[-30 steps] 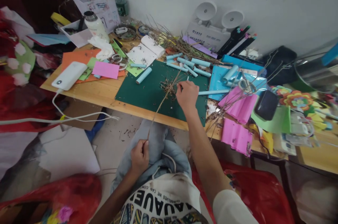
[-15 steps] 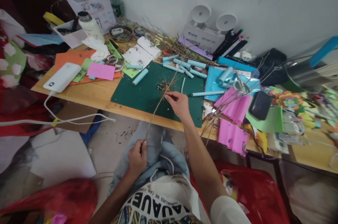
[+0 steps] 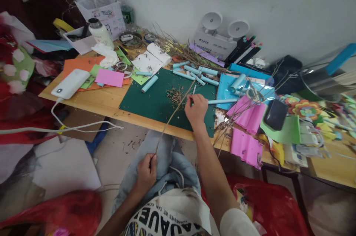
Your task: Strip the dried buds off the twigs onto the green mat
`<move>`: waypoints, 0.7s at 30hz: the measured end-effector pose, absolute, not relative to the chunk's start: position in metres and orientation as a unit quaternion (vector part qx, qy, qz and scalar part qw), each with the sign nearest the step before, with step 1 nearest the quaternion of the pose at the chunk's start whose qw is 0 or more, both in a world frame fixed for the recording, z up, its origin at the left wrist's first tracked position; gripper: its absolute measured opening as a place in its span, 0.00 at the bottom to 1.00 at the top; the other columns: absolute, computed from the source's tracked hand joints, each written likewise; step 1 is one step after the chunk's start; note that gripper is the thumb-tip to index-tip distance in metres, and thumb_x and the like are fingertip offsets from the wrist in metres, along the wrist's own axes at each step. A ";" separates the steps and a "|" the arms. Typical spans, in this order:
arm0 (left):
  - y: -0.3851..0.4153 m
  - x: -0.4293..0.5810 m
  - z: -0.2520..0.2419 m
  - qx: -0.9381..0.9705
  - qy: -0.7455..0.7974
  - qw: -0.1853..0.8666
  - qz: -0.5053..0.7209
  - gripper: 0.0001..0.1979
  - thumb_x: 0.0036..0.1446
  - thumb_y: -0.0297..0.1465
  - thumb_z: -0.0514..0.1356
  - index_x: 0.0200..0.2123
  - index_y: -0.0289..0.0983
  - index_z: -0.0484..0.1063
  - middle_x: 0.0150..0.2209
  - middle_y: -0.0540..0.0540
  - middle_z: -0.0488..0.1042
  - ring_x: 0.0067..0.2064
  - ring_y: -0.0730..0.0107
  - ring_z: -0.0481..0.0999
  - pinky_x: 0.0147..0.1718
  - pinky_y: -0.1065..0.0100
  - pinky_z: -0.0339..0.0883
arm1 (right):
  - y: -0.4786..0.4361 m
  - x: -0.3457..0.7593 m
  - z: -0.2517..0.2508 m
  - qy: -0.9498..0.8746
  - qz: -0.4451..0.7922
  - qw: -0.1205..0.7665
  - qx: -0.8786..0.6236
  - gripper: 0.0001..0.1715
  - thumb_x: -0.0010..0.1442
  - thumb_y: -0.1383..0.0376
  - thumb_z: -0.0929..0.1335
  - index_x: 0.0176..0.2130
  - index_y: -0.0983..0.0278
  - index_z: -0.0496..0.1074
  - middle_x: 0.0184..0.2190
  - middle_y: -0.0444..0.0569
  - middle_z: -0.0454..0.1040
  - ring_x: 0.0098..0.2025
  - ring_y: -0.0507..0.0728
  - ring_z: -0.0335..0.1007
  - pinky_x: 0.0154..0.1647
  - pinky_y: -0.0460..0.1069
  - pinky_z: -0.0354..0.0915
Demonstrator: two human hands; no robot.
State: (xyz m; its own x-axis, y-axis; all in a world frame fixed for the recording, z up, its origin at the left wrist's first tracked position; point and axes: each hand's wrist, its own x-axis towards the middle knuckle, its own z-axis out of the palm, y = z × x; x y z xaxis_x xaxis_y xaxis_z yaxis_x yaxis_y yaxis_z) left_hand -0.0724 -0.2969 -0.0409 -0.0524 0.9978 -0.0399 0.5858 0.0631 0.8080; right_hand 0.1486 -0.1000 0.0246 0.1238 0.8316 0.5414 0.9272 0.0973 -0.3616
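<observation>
A long thin dry twig (image 3: 174, 113) slants from my lap up over the dark green cutting mat (image 3: 150, 102). My left hand (image 3: 146, 172) is closed round its lower end, above my jeans. My right hand (image 3: 196, 110) reaches over the mat and pinches the twig's upper part with its fingers together. A small heap of dry bits (image 3: 174, 96) lies on the mat just left of that hand. Several light blue paper rolls (image 3: 194, 71) lie along the mat's far edge.
A wooden table (image 3: 105, 99) carries coloured paper, a white power bank (image 3: 70, 83) with a hanging cable, a white bottle (image 3: 99, 33), pink corrugated sheets (image 3: 246, 125), a black pouch (image 3: 275, 114) and a pile of twigs near the wall. Red bags lie on the floor.
My right hand slid down the twig towards me, then moved back up towards its tip. My left hand kept its grip on the lower end.
</observation>
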 end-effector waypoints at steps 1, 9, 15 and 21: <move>-0.296 -0.073 -0.041 0.605 0.653 0.327 0.316 0.14 0.65 0.38 0.50 0.30 0.39 0.67 0.19 0.54 0.66 0.20 0.73 0.66 0.24 0.71 0.58 | -0.096 0.151 0.026 -0.656 -0.062 0.335 -0.673 0.11 0.64 0.67 0.64 0.33 0.63 0.74 0.31 0.51 0.75 0.38 0.58 0.69 0.40 0.52 0.55; -0.289 -0.071 -0.041 0.590 0.664 0.328 0.323 0.14 0.64 0.38 0.50 0.30 0.39 0.68 0.18 0.54 0.65 0.20 0.73 0.66 0.23 0.72 0.57 | -0.098 0.146 0.015 -0.653 0.057 0.343 -0.673 0.12 0.65 0.63 0.64 0.37 0.63 0.78 0.35 0.52 0.76 0.35 0.56 0.69 0.38 0.50 0.61; -0.289 -0.071 -0.040 0.586 0.667 0.330 0.320 0.15 0.64 0.39 0.50 0.30 0.38 0.68 0.18 0.54 0.64 0.20 0.73 0.65 0.23 0.72 0.56 | -0.116 0.139 0.021 -0.657 0.167 0.429 -0.597 0.16 0.65 0.66 0.61 0.40 0.63 0.78 0.37 0.51 0.76 0.38 0.55 0.72 0.40 0.50 0.66; -0.287 -0.070 -0.040 0.585 0.665 0.336 0.320 0.13 0.64 0.38 0.50 0.30 0.38 0.68 0.18 0.55 0.65 0.20 0.73 0.65 0.24 0.72 0.56 | -0.120 0.135 0.029 -0.630 0.276 0.449 -0.570 0.11 0.61 0.60 0.67 0.37 0.63 0.78 0.32 0.47 0.77 0.30 0.52 0.68 0.32 0.48 0.64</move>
State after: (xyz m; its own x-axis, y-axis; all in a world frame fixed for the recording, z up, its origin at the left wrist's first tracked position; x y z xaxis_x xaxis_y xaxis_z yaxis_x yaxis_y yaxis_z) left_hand -0.0701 -0.2870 -0.0399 -0.0909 0.9932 -0.0723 0.5631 0.1112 0.8189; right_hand 0.1349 -0.1197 0.0290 0.0549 0.9663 0.2517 0.4708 0.1972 -0.8599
